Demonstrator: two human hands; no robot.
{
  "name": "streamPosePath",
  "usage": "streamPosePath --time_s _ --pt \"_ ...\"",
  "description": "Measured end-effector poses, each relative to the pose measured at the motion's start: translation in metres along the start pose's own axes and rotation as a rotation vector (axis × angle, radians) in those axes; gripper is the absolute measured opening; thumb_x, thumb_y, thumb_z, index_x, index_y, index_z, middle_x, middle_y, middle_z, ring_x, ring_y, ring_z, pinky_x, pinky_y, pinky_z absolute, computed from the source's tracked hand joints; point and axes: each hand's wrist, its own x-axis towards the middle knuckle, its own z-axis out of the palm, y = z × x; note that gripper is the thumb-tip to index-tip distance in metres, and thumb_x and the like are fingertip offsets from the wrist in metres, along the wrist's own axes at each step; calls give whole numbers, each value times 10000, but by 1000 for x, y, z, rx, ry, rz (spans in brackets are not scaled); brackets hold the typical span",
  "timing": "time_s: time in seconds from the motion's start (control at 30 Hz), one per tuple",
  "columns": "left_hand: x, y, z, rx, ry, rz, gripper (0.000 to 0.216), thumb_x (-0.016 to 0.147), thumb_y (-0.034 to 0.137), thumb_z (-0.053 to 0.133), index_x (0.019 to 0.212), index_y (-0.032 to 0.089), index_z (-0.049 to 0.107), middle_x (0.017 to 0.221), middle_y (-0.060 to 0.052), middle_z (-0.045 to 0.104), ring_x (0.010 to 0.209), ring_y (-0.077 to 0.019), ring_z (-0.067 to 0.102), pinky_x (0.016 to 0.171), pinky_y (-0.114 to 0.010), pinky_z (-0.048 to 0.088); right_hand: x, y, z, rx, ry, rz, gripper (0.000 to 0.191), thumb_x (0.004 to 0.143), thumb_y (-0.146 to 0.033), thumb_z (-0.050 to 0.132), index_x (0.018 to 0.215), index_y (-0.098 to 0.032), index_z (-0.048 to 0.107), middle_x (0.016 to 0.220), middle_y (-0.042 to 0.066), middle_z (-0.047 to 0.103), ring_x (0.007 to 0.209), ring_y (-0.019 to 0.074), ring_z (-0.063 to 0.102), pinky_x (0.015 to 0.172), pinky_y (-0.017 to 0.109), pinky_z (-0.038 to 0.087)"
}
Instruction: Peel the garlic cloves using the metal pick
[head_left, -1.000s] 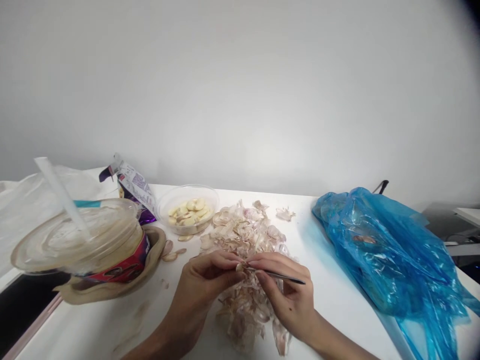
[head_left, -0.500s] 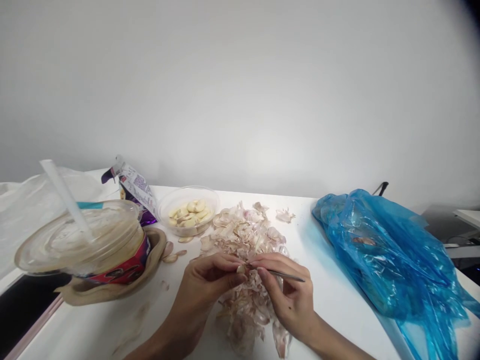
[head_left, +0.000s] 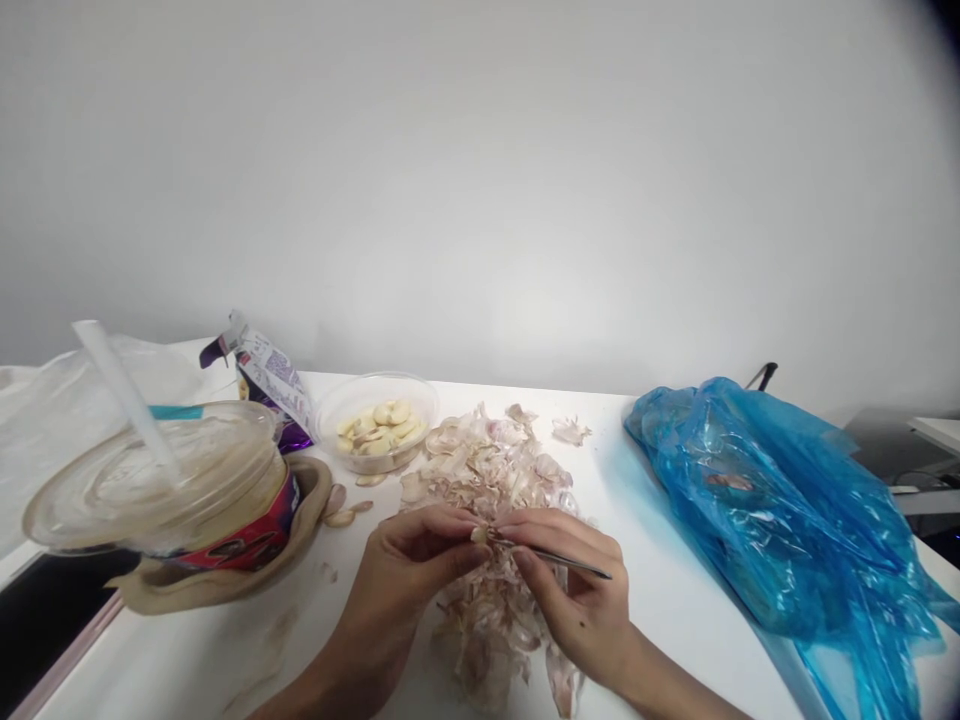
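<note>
My left hand pinches a small garlic clove between thumb and fingers, low in the middle of the view. My right hand grips a thin metal tool whose tip touches the clove. Both hands hover over a heap of papery garlic skins on the white table. A clear plastic bowl with peeled cloves stands behind the heap to the left.
A lidded drink cup with a straw sits in a tan holder at the left. A purple-and-white packet lies behind it. A crumpled blue plastic bag covers the right side. A few loose cloves lie near the cup.
Both hands stay joined at the clove with only slight finger shifts; the view wobbles a little.
</note>
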Motion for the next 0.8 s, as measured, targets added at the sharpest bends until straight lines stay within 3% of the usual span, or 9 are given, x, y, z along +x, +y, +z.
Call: streamPosePath --time_s 0.8 --pt "0 3 5 17 -25 -40 142 545 72 768 567 194 698 674 31 714 701 -118 626 672 -185 479 -2 2 -1 33 14 51 209 791 -41 541 897 -173 663 853 64 681 787 171 644 706 289 528"
